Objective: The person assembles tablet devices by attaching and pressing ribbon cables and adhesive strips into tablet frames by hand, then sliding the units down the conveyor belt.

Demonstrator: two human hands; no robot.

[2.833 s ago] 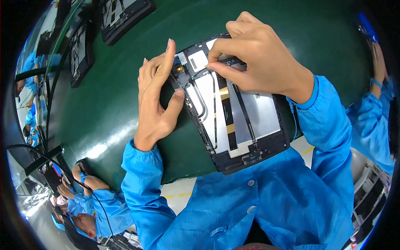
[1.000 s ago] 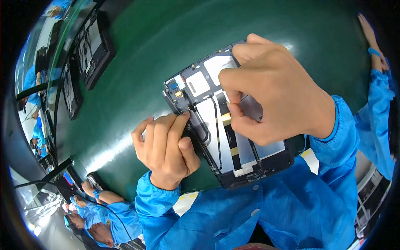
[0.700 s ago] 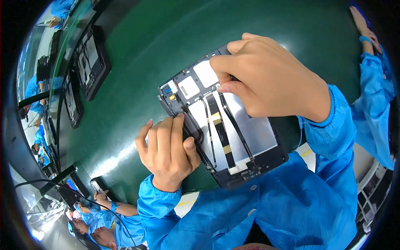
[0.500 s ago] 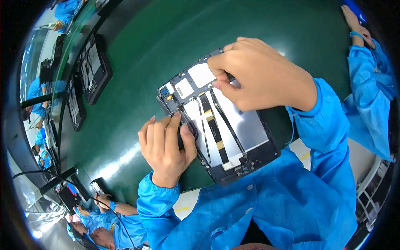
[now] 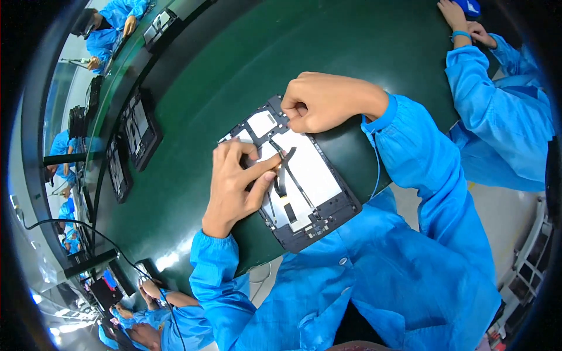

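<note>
An opened tablet (image 5: 319, 175) lies tilted on the green bench, its black frame, silver-white inner panel and thin cables exposed. My left hand (image 5: 231, 184) reaches over its left side, index finger and thumb closed on a black flat flex cable (image 5: 281, 182). That cable is bent up from the panel; its lower part (image 5: 291, 213) lies flat. A thin black cable (image 5: 301, 190) runs along the panel beside it. My right hand (image 5: 331, 102) is closed at the tablet's upper right edge. Its fingertips are turned down, and what they grip is hidden.
Two more opened tablets (image 5: 140, 131) (image 5: 119, 169) lie at the left by the bench's raised edge. A co-worker's sleeved arms (image 5: 480, 88) rest at the right, near a blue object (image 5: 468, 7). Other people work at the far left and lower left. A black cord (image 5: 99, 233) hangs there.
My left hand has moved up and inward over the panel and now pinches the flex cable, which was lying straight. My right hand has shifted left and curled tighter. The whole view has shifted.
</note>
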